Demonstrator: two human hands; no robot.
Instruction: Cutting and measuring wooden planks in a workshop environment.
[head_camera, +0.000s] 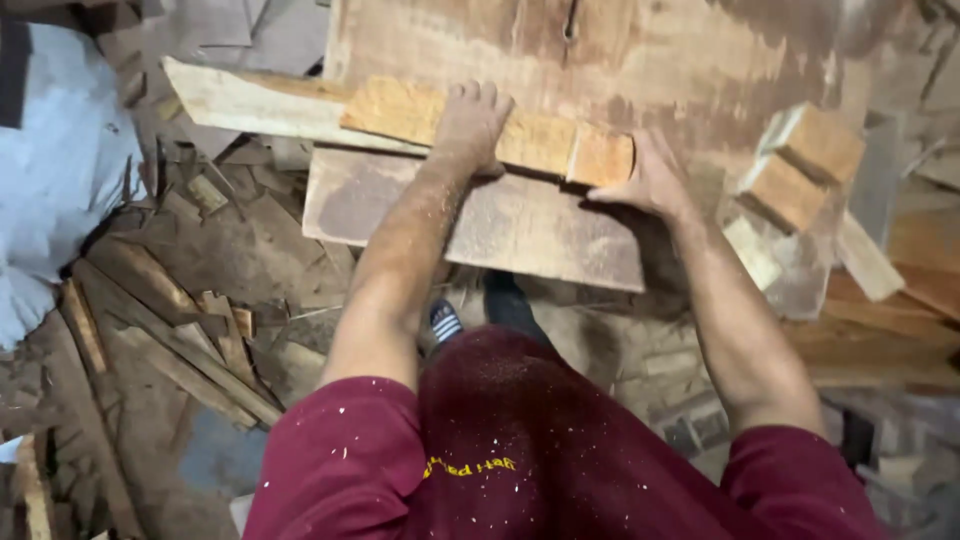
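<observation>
Wood strip (440, 118) lies across the desk (700, 60). Left hand (470, 125) presses flat on it, fingers spread, no grip closed. Right hand (650, 180) cups the short cut block (600, 155) at strip's end. Risk: block slips off the desk edge just below right hand; loose blocks (800, 165) beyond it could get knocked off too.

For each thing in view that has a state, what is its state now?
Left hand: flat on the long plank, palm down.
Right hand: touching the short block's end.
Long plank: lying across the bench.
Short block: butted against the plank's end.
Bench: dusty, worn.
Two blocks: stacked loosely at right.
</observation>
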